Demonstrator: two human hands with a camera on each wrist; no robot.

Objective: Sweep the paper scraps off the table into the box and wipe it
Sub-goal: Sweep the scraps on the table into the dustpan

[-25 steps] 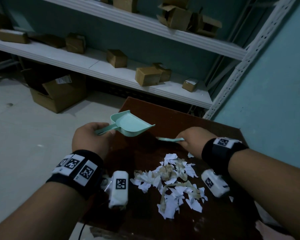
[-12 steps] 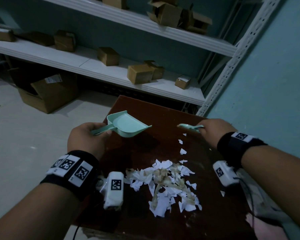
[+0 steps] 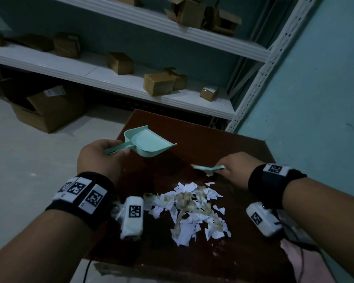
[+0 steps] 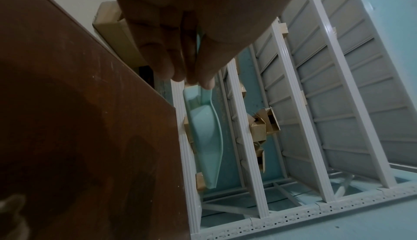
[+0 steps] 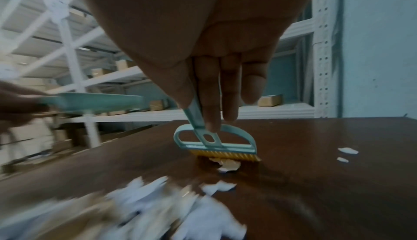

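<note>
Nearest to the person, a loose heap of torn white and tan paper scraps (image 3: pixel 189 209) lies on the dark brown wooden bench (image 3: pixel 229 144), between the two forearms and toward the near edge. Just beyond the heap, on its right side, the right hand (image 3: pixel 236 168) grasps the handle of a small mint-green plastic brush with yellow bristles (image 5: pixel 215 143); the bristles sit on the bench against a few stray scraps, which lie on the heap side of the brush. The brush head runs roughly left to right across the bench. Two more small scraps (image 5: pixel 346 153) lie apart to the right of it. Farther out and to the left, the left hand (image 3: pixel 99 158) is clenched round the handle of a mint-green plastic dustpan (image 3: pixel 149 142), held up off the bench with its open mouth pointing right, its long axis running from the hand toward the bench's middle. The heap lies nearer than the pan's mouth, so I judge the pan must come down beside it. Beyond, on the floor to the left, stands an open brown cardboard box (image 3: pixel 47 111), probably the goal; behind it run white metal shelves (image 3: pixel 114 78) bearing small cartons.
</note>
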